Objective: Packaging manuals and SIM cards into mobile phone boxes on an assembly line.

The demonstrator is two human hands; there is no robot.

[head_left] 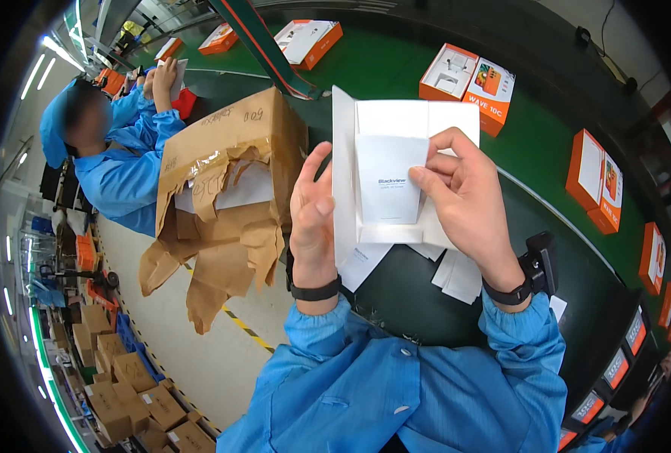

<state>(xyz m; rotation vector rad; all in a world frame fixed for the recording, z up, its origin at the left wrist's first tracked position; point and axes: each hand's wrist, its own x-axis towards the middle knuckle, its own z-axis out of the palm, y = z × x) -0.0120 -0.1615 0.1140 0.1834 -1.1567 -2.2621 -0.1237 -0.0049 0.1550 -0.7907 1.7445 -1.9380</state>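
A white folded card insert [452, 115] with upright side flaps lies in front of me. Over its recess is a white printed booklet [390, 192], pinched at its right edge between the thumb and fingers of my right hand [467, 196]. My left hand [313, 215] is beside the insert's left flap with fingers apart; some fingertips are partly hidden by the flap, and I cannot tell whether they press on it. Below the insert, more white booklets or folded papers [460, 275] lie on the dark green tabletop.
A torn brown carton [222, 143] stands at left, near a co-worker in blue [120, 181]. Beyond a green post [264, 45], open orange-and-white phone boxes [467, 79] line the green conveyor. Stacked orange-labelled boxes [615, 368] stand at lower right; brown cartons [135, 392] fill the floor's lower left.
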